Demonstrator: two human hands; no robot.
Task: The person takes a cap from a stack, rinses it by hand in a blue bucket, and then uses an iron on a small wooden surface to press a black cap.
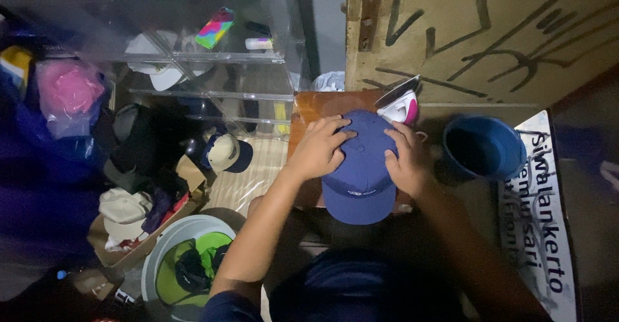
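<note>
A navy blue cap (360, 173) lies on a small brown wooden table (316, 106), its brim pointing toward me. My left hand (319, 146) presses flat on the cap's left side, fingers spread over the crown. On the cap's right side rests my right hand (406, 161), also laid against the crown. Just behind the cap stands a pink and white clothes iron (401, 104), tipped on its heel.
A blue plastic bucket (485, 146) stands right of the table. A clear shelf unit (206, 51) holds caps at the back left. A cream and navy cap (227, 153), a cardboard box of caps (129, 222) and a white basin (187, 261) lie on the floor at left.
</note>
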